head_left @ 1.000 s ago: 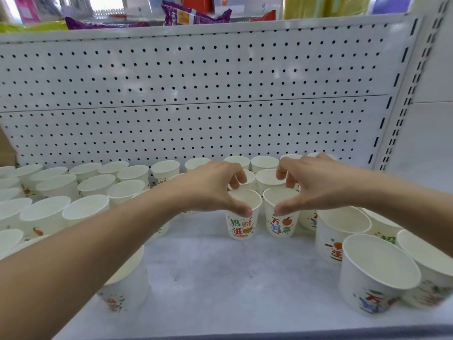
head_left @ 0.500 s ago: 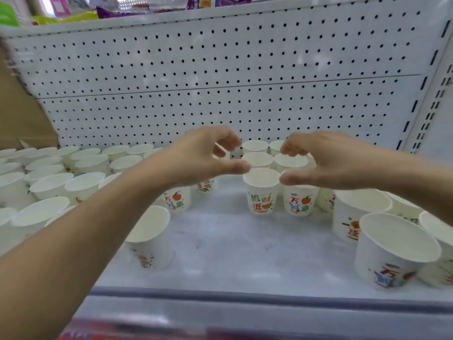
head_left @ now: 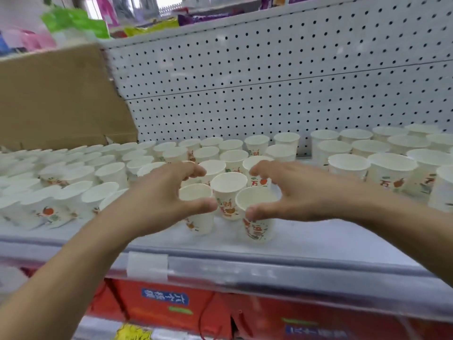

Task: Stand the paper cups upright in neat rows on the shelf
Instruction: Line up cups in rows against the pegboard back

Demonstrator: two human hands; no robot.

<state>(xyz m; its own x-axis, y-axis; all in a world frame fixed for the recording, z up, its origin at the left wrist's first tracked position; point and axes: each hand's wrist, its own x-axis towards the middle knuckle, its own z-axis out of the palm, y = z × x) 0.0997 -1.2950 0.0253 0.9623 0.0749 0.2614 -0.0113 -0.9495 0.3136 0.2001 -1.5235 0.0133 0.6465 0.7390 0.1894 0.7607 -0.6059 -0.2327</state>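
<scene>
on the shelf (head_left: 318, 239), left hand (head_left: 157, 200) and right hand (head_left: 301, 192) seemingly grip cups (head_left: 196, 196)

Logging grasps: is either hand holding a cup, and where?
Cannot tell: left hand arches over the left front cup, right hand over the right front cup, thumbs at near rims; finger contact unclear.

White paper cups (head_left: 229, 182) across mid-frame, printed with orange-red fruit, green leaves, red characters. White pegboard (head_left: 269, 82) behind, regular grid of black holes. Plain brown cardboard box (head_left: 56, 99) upper left. Green packet (head_left: 73, 20) and pink packets (head_left: 27, 38) top left, purple packet (head_left: 203, 18) top centre. Red boxes (head_left: 196, 320) along bottom, blue labels (head_left: 165, 298) with white characters.
</scene>
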